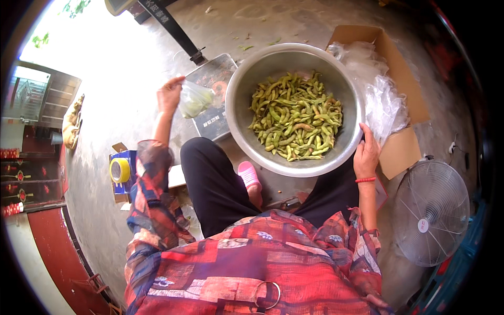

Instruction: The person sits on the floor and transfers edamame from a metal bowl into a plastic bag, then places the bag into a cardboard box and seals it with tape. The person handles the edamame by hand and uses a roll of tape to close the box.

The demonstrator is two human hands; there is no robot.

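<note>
A wide metal basin (236, 143) stands before me, with a heap of green soybean pods (297, 118) inside. My left hand (169, 95) holds a clear plastic bag (195, 100) by its top; something pale green shows through the plastic. The bag hangs over the near left edge of a platform scale (210, 122), left of the basin. At the basin's right rim rests my right hand (367, 153), its fingers at the rim's edge and a red bracelet on the wrist.
Right of the basin, an open cardboard box (407, 90) holds clear plastic bags (384, 102). A round fan (431, 214) stands at the lower right. Yellow tape (120, 170) lies on a blue box (132, 157) at left. A dog (72, 124) lies farther left on the floor.
</note>
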